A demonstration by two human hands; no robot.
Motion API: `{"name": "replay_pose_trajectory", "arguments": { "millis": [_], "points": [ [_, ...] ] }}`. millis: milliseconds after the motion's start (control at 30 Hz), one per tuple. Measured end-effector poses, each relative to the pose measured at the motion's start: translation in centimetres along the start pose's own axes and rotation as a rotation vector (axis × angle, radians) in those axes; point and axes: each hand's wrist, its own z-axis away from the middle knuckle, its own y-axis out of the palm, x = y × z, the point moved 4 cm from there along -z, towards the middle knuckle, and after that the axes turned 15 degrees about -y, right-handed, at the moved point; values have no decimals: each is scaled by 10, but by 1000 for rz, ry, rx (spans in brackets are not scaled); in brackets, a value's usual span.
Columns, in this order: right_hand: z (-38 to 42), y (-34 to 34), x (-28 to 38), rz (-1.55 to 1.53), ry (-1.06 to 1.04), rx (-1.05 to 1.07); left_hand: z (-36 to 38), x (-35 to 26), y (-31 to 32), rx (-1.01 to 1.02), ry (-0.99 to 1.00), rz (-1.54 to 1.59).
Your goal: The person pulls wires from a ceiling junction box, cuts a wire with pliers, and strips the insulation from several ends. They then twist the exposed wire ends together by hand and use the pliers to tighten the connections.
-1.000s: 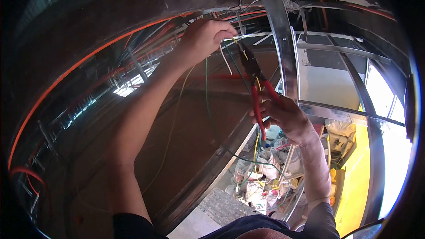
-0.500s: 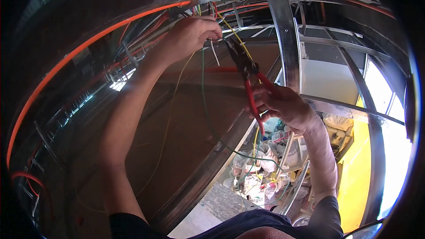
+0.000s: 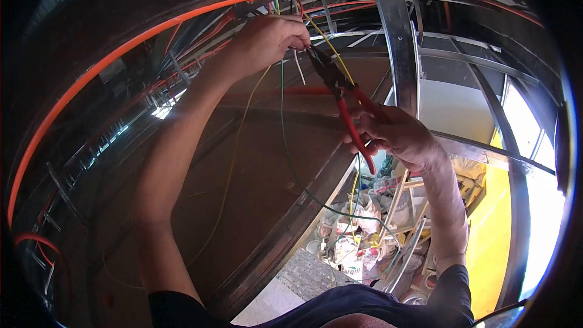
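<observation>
Up near the ceiling, my left hand (image 3: 273,39) has its fingers pinched together on thin electrical wires. A short white wire (image 3: 299,67) pokes out below these fingers, and a long green wire (image 3: 283,115) hangs down beneath the hand. My right hand (image 3: 398,136) grips a pair of pliers (image 3: 349,118) by its red handles. The dark jaws point up and left, their tips at my left fingertips. Whether a wire lies between the jaws is too small to tell. A yellow wire (image 3: 328,42) runs down behind the pliers.
An orange conduit (image 3: 121,54) curves along the ceiling at left. A metal stud (image 3: 398,42) stands close to the right of the pliers. Far below are a stepladder (image 3: 395,206), piled bags (image 3: 364,209) and a yellow panel (image 3: 489,231).
The pliers have moved up so that their tips meet my left fingertips, and the handles look closer together. The whole view has shifted slightly.
</observation>
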Motion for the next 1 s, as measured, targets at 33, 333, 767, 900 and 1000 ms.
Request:
{"name": "replay_pose_trajectory", "arguments": {
  "millis": [33, 333, 767, 900, 1000],
  "points": [
    [0, -1, 1, 37, 2, -8, 0, -1, 0, 6, -6, -22],
    [2, 21, 15, 1213, -183, -171, -1, 0, 0, 50, -24, -80],
    [13, 6, -17, 572, -32, -149, 2, -2, -2, 51, -40, -93],
    [14, 12, -17, 252, 13, -132, -1, 2, 2, 56, -61, -51],
    [13, 13, -15, 185, -57, -146, 1, -1, 0, 40, -57, -56]
  ]
}}
